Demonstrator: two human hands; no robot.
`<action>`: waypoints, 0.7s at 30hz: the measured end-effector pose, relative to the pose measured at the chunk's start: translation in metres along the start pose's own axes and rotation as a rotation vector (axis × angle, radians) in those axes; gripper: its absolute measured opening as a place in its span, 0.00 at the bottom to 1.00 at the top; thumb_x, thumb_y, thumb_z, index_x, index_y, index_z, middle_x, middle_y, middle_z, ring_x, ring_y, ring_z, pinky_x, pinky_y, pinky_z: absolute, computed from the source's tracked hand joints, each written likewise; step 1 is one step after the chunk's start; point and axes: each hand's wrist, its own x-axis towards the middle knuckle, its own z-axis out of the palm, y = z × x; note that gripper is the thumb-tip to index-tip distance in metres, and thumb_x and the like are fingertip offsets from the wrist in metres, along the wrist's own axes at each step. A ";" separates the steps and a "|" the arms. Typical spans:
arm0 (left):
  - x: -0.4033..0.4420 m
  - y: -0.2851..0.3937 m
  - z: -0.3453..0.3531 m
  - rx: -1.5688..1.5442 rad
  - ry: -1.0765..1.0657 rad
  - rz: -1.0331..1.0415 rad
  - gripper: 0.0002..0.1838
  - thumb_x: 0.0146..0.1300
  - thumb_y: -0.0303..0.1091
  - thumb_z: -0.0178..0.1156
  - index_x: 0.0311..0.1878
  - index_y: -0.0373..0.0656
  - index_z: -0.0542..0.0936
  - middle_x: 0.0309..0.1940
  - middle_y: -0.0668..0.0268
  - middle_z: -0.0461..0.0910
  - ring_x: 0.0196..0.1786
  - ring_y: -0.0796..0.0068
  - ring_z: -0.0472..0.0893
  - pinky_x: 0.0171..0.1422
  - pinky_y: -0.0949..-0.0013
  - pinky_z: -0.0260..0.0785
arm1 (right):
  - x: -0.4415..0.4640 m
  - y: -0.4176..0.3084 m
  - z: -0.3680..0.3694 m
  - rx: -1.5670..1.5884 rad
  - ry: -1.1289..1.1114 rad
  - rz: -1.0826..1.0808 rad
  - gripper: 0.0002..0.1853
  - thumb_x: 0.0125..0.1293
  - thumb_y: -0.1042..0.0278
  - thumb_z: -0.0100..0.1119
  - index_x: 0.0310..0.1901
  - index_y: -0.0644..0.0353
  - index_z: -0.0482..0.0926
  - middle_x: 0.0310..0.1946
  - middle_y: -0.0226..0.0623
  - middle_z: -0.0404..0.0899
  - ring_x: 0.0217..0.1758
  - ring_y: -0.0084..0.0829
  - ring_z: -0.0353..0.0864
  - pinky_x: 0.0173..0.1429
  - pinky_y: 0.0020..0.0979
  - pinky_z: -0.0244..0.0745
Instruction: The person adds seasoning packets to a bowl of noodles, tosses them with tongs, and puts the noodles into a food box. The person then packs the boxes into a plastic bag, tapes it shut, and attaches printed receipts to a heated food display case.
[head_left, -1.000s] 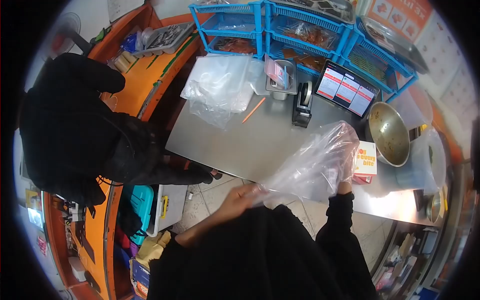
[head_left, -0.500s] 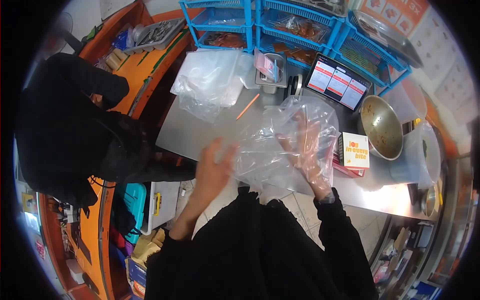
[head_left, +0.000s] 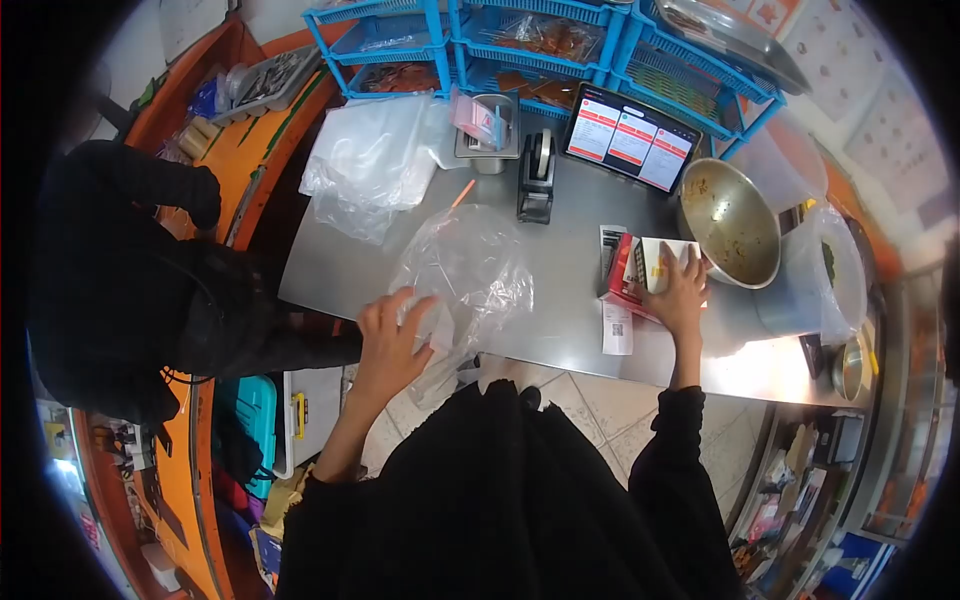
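1. Now, two bare hands work over a shiny metal table (head_left: 570,290). Say 12 o'clock is the far side.
2. The left hand (head_left: 388,345) is half open, with its fingers bent. It is at the near edge of a clear plastic bag (head_left: 480,262). I cannot tell if it pinches the bag.
3. The bag lies loose and crinkly on the table, between 1 and 2 o'clock from that hand. Its near end hangs over the edge.
4. The right hand (head_left: 680,292) has its fingers spread wide over the top of a white box (head_left: 650,256). It touches the box, but I cannot tell if it grips it.
5. A red box (head_left: 620,278) shows just beside the white box, at 9 o'clock.
6. A paper slip (head_left: 617,335) lies at 8 o'clock from the right hand.
7. A big metal bowl (head_left: 735,225) is at 1 o'clock from the right hand, and a tablet (head_left: 630,137) with a lit screen is at 11.
8. From the bag, an orange stick (head_left: 463,193) is at 12, a tape holder (head_left: 537,185) is at 1, and a pile of clear bags (head_left: 365,155) is between 10 and 11.
9. Another person (head_left: 140,270), in black, is between 9 and 10 o'clock from the left hand.
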 end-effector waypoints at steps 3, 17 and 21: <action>0.008 -0.002 0.010 -0.083 -0.233 0.201 0.13 0.39 0.28 0.55 0.33 0.45 0.70 0.38 0.64 0.66 0.40 0.67 0.66 0.45 0.67 0.57 | -0.016 0.010 0.005 0.061 0.111 -0.011 0.35 0.31 0.52 0.60 0.49 0.42 0.64 0.57 0.42 0.46 0.56 0.50 0.47 0.50 0.54 0.48; 0.040 0.015 0.022 -1.610 0.148 -0.894 0.09 0.49 0.30 0.50 0.35 0.44 0.66 0.24 0.68 0.70 0.20 0.85 0.66 0.21 0.84 0.57 | -0.066 0.107 0.031 0.007 -0.085 0.484 0.41 0.35 0.48 0.60 0.56 0.38 0.53 0.59 0.42 0.42 0.60 0.48 0.39 0.54 0.53 0.41; 0.032 0.019 0.022 -1.719 0.133 -0.765 0.09 0.47 0.32 0.52 0.32 0.45 0.65 0.25 0.69 0.70 0.23 0.85 0.68 0.21 0.82 0.58 | -0.018 0.054 0.011 0.152 -0.168 -0.359 0.49 0.30 0.55 0.65 0.57 0.47 0.49 0.58 0.48 0.41 0.59 0.50 0.42 0.58 0.48 0.41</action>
